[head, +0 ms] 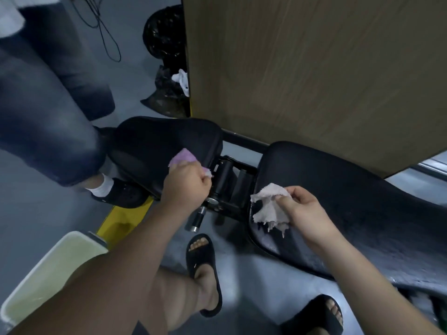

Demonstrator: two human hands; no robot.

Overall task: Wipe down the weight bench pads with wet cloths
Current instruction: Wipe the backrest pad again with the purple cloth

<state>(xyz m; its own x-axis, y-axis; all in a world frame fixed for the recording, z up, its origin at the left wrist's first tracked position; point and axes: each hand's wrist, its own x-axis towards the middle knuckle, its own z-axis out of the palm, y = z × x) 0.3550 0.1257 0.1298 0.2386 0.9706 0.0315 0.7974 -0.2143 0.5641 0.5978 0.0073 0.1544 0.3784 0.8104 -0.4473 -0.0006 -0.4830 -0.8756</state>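
A black weight bench runs across the view, its small seat pad (pixel 154 143) on the left and its long back pad (pixel 350 201) on the right. A black metal hinge (pixel 229 182) joins them. My left hand (pixel 185 186) grips a pink cloth (pixel 181 157) against the seat pad's near right edge. My right hand (pixel 306 209) pinches a white, frayed cloth (pixel 269 207) at the near left end of the back pad, whose surface looks wet there.
A pale bucket of water (pixel 52 272) stands on the grey floor at lower left. Another person's jeans leg (pixel 46 131) and black shoe (pixel 121 193) are beside the seat pad. A wooden panel (pixel 314 68) rises behind the bench; black rubbish bags (pixel 167 68) lie at its left edge. My sandalled feet (pixel 203 269) are below.
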